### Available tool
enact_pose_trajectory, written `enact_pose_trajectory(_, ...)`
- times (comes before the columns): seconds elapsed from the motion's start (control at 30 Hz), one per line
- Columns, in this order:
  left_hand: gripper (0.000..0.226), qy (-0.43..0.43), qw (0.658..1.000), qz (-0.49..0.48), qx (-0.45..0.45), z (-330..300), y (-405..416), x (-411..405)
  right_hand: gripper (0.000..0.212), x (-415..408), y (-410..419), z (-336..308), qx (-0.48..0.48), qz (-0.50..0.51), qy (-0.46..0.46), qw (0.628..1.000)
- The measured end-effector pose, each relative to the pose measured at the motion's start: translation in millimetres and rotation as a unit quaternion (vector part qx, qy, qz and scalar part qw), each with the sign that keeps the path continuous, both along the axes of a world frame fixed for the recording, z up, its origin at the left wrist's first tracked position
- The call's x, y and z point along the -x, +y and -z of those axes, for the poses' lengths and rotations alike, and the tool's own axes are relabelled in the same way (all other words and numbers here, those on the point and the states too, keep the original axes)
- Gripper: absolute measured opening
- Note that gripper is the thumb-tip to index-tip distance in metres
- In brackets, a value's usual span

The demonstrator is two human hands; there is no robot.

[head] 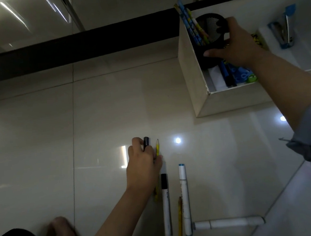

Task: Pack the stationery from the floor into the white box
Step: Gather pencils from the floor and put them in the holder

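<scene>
My left hand [143, 168] rests on the floor and grips a black pen [146, 142], with a yellow pencil [157, 149] under its fingers. My right hand [238, 43] reaches into the white box [194, 80] at the upper right and grips a black mesh pen cup [211, 28] that holds blue and yellow pencils [189, 22]. On the floor near me lie a white marker with a black cap [166, 205], a white marker with a blue tip [184, 196], another yellow pencil [180, 221] and a white marker lying crosswise [229, 223].
Inside the box lie a blue patterned pouch [238, 73], dark pens [227, 75] and a white item. A blue stapler [284, 29] sits on a white surface right of the box. A dark baseboard [78, 45] crosses the back. My foot [61, 233] is at the lower left.
</scene>
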State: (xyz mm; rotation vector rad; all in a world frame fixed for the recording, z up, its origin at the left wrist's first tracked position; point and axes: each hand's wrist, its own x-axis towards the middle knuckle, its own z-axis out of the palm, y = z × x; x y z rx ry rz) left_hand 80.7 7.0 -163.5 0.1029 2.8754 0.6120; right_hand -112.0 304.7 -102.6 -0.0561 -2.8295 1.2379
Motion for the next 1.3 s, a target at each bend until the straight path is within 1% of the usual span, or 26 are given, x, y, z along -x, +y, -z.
enact_pose_trajectory(0.1,0.019,0.008,0.999,-0.01,0.044,3,8,4,0.075,0,0,0,0.002,0.0,-0.004,1.0)
enact_pose_trajectory(0.17,0.016,0.008,0.998,0.005,0.063,2,12,6,0.075,1,0,0,0.005,-0.001,-0.008,1.0)
enact_pose_trajectory(0.23,0.016,0.028,0.997,0.024,0.061,-5,15,6,0.076,2,1,1,0.006,-0.003,-0.011,1.0)
enact_pose_trajectory(0.27,0.015,0.042,0.998,0.017,0.037,-9,16,7,0.077,2,1,1,0.007,-0.003,-0.012,1.0)
enact_pose_trajectory(0.37,0.014,0.069,0.994,-0.056,-0.07,-31,20,21,0.078,3,2,1,0.019,0.001,-0.014,1.0)
enact_pose_trajectory(0.43,0.018,0.066,0.98,-0.094,-0.161,-51,25,40,0.077,2,1,1,0.026,0.005,-0.017,0.999)
enact_pose_trajectory(0.5,0.021,0.077,0.958,-0.116,-0.252,-72,30,67,0.075,2,1,1,0.04,0.006,-0.016,0.999)
enact_pose_trajectory(0.57,0.022,0.08,0.928,-0.114,-0.345,-94,39,97,0.074,2,0,1,0.04,0.013,-0.011,0.999)
enact_pose_trajectory(0.67,0.023,0.052,0.864,-0.082,-0.495,-129,66,143,0.073,1,-1,-1,0.035,0.017,-0.003,0.999)
enact_pose_trajectory(0.7,0.023,0.059,0.847,-0.057,-0.525,-138,77,157,0.074,1,-1,-1,0.035,0.017,-0.003,0.999)
enact_pose_trajectory(0.77,0.023,0.1,0.834,-0.013,-0.543,-147,99,183,0.075,1,-1,-1,0.034,0.018,-0.001,0.999)
enact_pose_trajectory(0.83,0.021,0.141,0.843,0.011,-0.52,-143,115,207,0.075,2,-2,0,0.034,0.021,0.003,0.999)
enact_pose_trajectory(0.9,0.015,0.164,0.869,0.037,-0.466,-133,126,225,0.077,3,-3,0,0.041,0.026,0.003,0.999)
enact_pose_trajectory(1.03,0.012,0.181,0.919,0.103,-0.334,-116,134,243,0.078,1,-2,2,0.04,0.035,0.003,0.999)
enact_pose_trajectory(1.1,0.008,0.199,0.942,0.139,-0.233,-114,133,248,0.077,0,-2,3,0.034,0.033,0.007,0.999)
enact_pose_trajectory(1.2,0.017,0.2,0.96,0.187,-0.054,-123,135,256,0.077,-1,-2,4,0.027,0.043,-0.004,0.999)
enact_pose_trajectory(1.27,0.029,0.197,0.953,0.224,0.052,-137,137,263,0.078,-2,0,3,0.022,0.054,-0.021,0.998)
enact_pose_trajectory(1.3,0.038,0.188,0.945,0.251,0.09,-144,137,267,0.078,-3,-1,2,0.018,0.056,-0.031,0.998)
